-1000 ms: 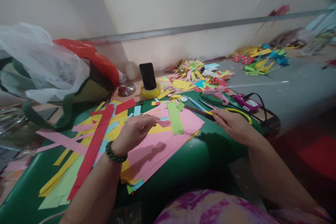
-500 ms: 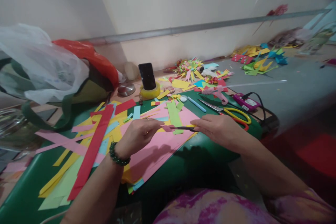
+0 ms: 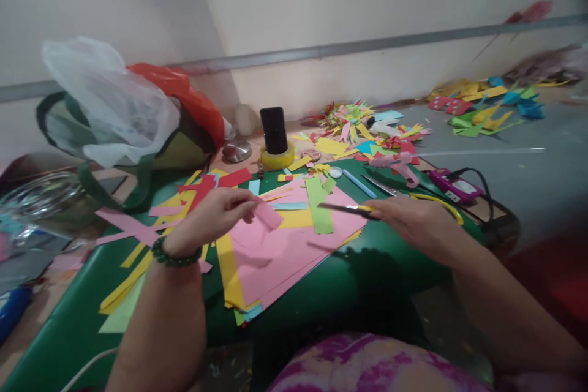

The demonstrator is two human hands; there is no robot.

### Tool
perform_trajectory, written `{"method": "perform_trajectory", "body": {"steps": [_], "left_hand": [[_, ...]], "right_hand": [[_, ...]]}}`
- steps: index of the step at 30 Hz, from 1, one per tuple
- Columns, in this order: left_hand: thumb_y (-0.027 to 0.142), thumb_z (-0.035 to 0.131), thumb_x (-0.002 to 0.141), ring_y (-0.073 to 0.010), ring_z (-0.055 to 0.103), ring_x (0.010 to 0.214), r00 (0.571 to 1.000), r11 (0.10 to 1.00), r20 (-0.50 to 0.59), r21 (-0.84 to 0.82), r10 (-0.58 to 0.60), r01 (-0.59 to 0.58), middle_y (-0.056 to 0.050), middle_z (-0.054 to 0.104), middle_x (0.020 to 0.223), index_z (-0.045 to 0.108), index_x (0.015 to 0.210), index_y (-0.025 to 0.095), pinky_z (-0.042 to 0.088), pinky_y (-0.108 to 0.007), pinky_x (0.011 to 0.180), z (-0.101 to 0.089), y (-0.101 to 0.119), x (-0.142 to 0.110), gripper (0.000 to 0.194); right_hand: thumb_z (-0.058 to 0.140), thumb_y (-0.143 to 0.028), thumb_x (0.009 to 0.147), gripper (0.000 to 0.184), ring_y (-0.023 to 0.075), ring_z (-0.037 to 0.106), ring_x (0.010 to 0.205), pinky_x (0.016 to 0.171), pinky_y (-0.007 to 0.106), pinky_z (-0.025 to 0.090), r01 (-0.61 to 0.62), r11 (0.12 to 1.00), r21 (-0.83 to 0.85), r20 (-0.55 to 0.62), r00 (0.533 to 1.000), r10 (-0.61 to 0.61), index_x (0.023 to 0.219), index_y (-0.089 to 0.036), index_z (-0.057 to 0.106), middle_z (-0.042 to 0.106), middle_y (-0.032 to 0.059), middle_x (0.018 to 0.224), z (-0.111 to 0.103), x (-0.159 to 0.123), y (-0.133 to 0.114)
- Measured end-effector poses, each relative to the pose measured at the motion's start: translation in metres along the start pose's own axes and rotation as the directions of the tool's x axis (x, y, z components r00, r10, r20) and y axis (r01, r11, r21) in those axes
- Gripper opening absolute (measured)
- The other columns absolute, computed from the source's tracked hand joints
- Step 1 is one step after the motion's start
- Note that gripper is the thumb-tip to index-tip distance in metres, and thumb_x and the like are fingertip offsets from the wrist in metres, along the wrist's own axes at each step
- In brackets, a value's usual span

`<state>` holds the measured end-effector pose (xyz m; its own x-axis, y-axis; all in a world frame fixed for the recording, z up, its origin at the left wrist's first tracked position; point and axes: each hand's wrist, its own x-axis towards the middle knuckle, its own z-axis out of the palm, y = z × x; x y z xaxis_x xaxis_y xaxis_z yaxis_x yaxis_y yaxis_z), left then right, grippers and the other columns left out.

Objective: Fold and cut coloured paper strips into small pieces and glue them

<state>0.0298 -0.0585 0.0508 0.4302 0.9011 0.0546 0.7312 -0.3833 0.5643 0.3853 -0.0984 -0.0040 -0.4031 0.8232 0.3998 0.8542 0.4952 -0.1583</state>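
My left hand (image 3: 225, 211) is closed on a small pink paper strip (image 3: 269, 215), pinched at its upper left end. A stack of paper sheets (image 3: 285, 263), pink on top with yellow edges showing, lies beneath. In my right hand (image 3: 408, 217) is a slim dark-bladed tool (image 3: 342, 208) with black and yellow at its handle. Its blade points left, apart from the strip, and its exact kind is unclear. Below the tool, a light green paper strip (image 3: 318, 211) rests on the stack.
Scissors (image 3: 381, 184), a pink glue gun (image 3: 399, 165) and a pale blue pen-like stick (image 3: 358, 184) lie beyond my right hand. A phone (image 3: 274, 130) stands in a yellow tape roll (image 3: 277, 158). Bags (image 3: 124, 116) sit at the left. Cut paper covers the green surface (image 3: 59, 318).
My left hand has drawn left with the pink strip, away from the blade. My right hand still holds the tool, now farther from the strip. The view has turned slightly left.
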Motion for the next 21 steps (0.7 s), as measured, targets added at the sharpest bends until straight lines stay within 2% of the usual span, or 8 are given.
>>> {"method": "perform_trajectory", "body": {"steps": [2,4,7,10,13,15,18,21], "left_hand": [[0.040,0.043,0.084,-0.0160,0.060,0.057,0.993,0.989,0.078,0.122,-0.093,0.083,-0.001,0.063,0.060,0.058,0.066,0.020,0.044,-0.025,0.054,-0.012,-0.008,-0.002,0.031],[0.039,0.042,0.083,-0.0167,0.058,0.060,0.979,0.965,0.153,0.245,-0.133,0.093,-0.001,0.062,0.062,0.055,0.064,0.020,0.041,-0.025,0.055,-0.014,-0.014,-0.001,0.030],[0.033,0.041,0.081,-0.0178,0.056,0.064,0.947,0.940,0.285,0.339,-0.149,0.046,-0.003,0.062,0.065,0.054,0.060,0.021,0.036,-0.027,0.055,-0.005,-0.019,0.006,0.027],[0.029,0.042,0.079,-0.0184,0.056,0.065,0.913,0.907,0.344,0.417,-0.218,0.059,-0.004,0.064,0.067,0.057,0.062,0.021,0.032,-0.028,0.053,0.007,-0.022,0.014,0.024],[0.027,0.046,0.078,-0.0207,0.061,0.076,0.902,0.861,0.318,0.498,-0.291,0.102,-0.005,0.070,0.081,0.064,0.072,0.021,0.033,-0.027,0.056,0.015,-0.025,0.019,0.020],[0.035,0.050,0.080,-0.0231,0.063,0.083,0.916,0.833,0.240,0.530,-0.323,0.155,-0.007,0.071,0.091,0.065,0.090,0.021,0.036,-0.027,0.059,0.016,-0.026,0.019,0.023],[0.062,0.050,0.078,-0.0293,0.064,0.092,0.922,0.800,0.122,0.548,-0.367,0.246,-0.013,0.070,0.102,0.060,0.104,0.018,0.039,-0.030,0.062,0.017,-0.022,0.016,0.052],[0.078,0.049,0.069,-0.0343,0.064,0.093,0.905,0.769,0.119,0.578,-0.409,0.272,-0.017,0.069,0.102,0.060,0.098,0.016,0.041,-0.032,0.063,0.024,-0.016,0.013,0.069]], "right_hand": [[0.041,-0.035,0.094,0.034,0.0246,0.071,0.086,0.063,0.029,0.048,-0.093,0.988,-0.126,0.025,0.995,0.097,0.105,-0.022,0.071,0.075,0.0089,0.101,0.001,-0.005,0.020],[0.042,-0.034,0.094,0.034,0.0270,0.071,0.087,0.060,0.030,0.047,-0.171,0.957,-0.232,0.070,0.979,0.192,0.103,-0.022,0.073,0.075,0.0095,0.104,0.003,-0.009,0.038],[0.046,-0.034,0.092,0.031,0.0264,0.072,0.082,0.053,0.028,0.043,-0.243,0.919,-0.310,0.095,0.954,0.284,0.102,-0.025,0.073,0.076,0.0086,0.099,0.011,-0.012,0.054],[0.046,-0.035,0.093,0.030,0.0259,0.071,0.076,0.049,0.028,0.038,-0.272,0.893,-0.358,0.098,0.940,0.326,0.098,-0.024,0.073,0.077,0.0091,0.092,0.021,-0.013,0.060],[0.043,-0.037,0.094,0.031,0.0255,0.070,0.075,0.050,0.028,0.038,-0.260,0.887,-0.381,0.087,0.945,0.314,0.096,-0.024,0.072,0.076,0.0078,0.090,0.033,-0.011,0.066],[0.042,-0.037,0.095,0.032,0.0252,0.070,0.080,0.052,0.028,0.040,-0.233,0.901,-0.366,0.073,0.958,0.277,0.095,-0.023,0.071,0.076,0.0069,0.091,0.041,-0.011,0.070],[0.039,-0.038,0.095,0.035,0.0260,0.068,0.085,0.058,0.031,0.045,-0.198,0.927,-0.319,0.072,0.970,0.232,0.093,-0.021,0.070,0.074,0.0084,0.093,0.052,-0.012,0.074],[0.040,-0.041,0.094,0.036,0.0276,0.066,0.087,0.065,0.035,0.048,-0.183,0.948,-0.259,0.059,0.977,0.205,0.096,-0.020,0.070,0.072,0.0095,0.093,0.058,-0.014,0.073]]}}
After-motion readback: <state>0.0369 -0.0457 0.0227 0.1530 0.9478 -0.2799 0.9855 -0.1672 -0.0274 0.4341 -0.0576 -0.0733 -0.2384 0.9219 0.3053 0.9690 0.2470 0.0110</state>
